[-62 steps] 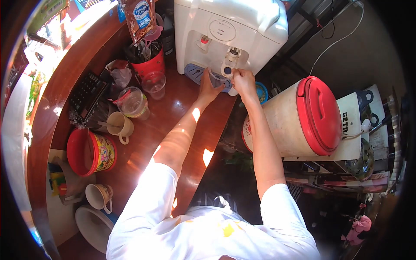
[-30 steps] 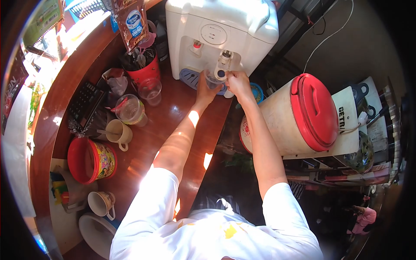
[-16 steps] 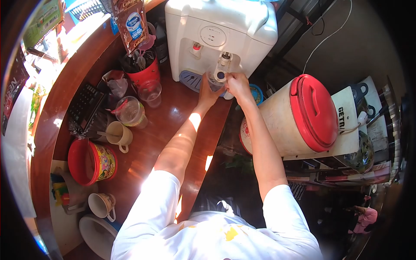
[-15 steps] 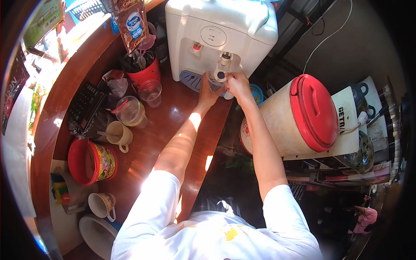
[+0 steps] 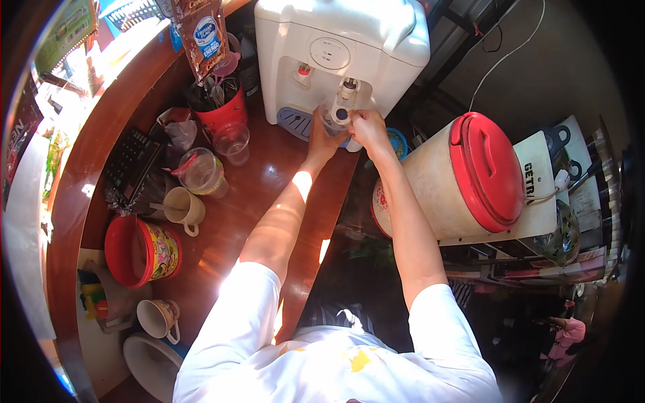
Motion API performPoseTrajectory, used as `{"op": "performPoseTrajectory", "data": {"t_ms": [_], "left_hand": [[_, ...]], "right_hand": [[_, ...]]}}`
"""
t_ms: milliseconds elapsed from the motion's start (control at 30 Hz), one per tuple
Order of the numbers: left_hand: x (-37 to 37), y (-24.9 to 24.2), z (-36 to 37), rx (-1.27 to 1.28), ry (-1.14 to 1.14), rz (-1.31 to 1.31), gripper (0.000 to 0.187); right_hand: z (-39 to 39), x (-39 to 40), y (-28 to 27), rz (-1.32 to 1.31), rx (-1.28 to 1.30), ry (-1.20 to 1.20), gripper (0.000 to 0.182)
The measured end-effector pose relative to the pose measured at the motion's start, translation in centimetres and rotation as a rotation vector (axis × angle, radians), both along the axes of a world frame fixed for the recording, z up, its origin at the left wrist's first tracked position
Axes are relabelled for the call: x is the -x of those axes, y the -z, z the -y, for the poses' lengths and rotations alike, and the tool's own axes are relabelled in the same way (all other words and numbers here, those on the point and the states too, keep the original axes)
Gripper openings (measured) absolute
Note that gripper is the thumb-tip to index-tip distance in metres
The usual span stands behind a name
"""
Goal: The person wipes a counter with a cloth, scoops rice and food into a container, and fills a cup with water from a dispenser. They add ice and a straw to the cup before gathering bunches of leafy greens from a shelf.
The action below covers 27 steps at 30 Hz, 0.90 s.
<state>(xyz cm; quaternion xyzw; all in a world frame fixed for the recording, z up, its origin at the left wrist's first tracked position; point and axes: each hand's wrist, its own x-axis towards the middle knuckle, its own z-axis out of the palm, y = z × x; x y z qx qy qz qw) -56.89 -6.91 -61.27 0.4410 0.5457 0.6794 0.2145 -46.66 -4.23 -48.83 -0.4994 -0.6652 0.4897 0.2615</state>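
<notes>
A white water dispenser (image 5: 396,74) stands at the far end of the counter, with a red-marked tap (image 5: 304,72) and a second tap (image 5: 348,91). Under the second tap is a clear plastic cup (image 5: 327,124), and my left hand (image 5: 326,142) is wrapped round its near left side. My right hand (image 5: 368,131) is closed at the right of the cup, beside the dark blue round end of the tap. Whatever its fingers pinch is hidden. The blue drip tray (image 5: 293,121) shows left of the cup.
Left on the wooden counter (image 5: 248,201) are clear plastic cups (image 5: 232,142), a beige mug (image 5: 185,208), a red bucket (image 5: 124,252), a calculator (image 5: 131,158) and a red utensil holder (image 5: 225,111). To the right stands a large cooler with a red lid (image 5: 487,171).
Both hands keep their places at the cup and tap. The view has shifted very slightly; nothing else visibly differs.
</notes>
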Motion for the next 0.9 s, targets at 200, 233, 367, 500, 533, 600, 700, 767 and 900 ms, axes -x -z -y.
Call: {"op": "performPoseTrajectory", "data": {"t_ms": [200, 233, 367, 500, 533, 600, 700, 767, 900], "left_hand": [[-0.2, -0.2, -0.2, -0.067, 0.003, 0.055, 0.094], [-0.3, -0.3, -0.1, -0.072, 0.006, 0.061, 0.094], [-0.2, 0.2, -0.6, -0.075, -0.021, 0.038, 0.097], [-0.3, 0.2, -0.7, -0.063, -0.015, 0.033, 0.098], [-0.3, 0.1, -0.7, -0.055, -0.015, 0.037, 0.098], [-0.3, 0.3, -0.8, -0.053, -0.018, 0.038, 0.098], [-0.3, 0.3, -0.9, -0.068, -0.023, 0.034, 0.099], [-0.3, 0.3, -0.9, -0.07, -0.017, 0.041, 0.1], [-0.2, 0.7, -1.1, -0.057, -0.003, 0.068, 0.1]], "right_hand": [[-0.3, 0.1, 0.6, -0.012, -0.008, -0.001, 0.036], [-0.3, 0.1, 0.6, -0.009, -0.01, -0.002, 0.036], [0.0, 0.0, 0.2, -0.007, -0.002, 0.001, 0.036], [0.4, 0.2, -0.3, -0.01, -0.014, -0.004, 0.03], [0.4, 0.1, -0.3, -0.019, -0.01, -0.003, 0.03], [0.4, 0.1, -0.3, -0.038, 0.0, -0.002, 0.03], [0.4, 0.1, -0.3, -0.043, 0.018, -0.009, 0.03], [0.3, 0.2, -0.2, -0.051, 0.026, -0.019, 0.031], [0.4, 0.2, -0.3, -0.081, 0.038, -0.026, 0.031]]}}
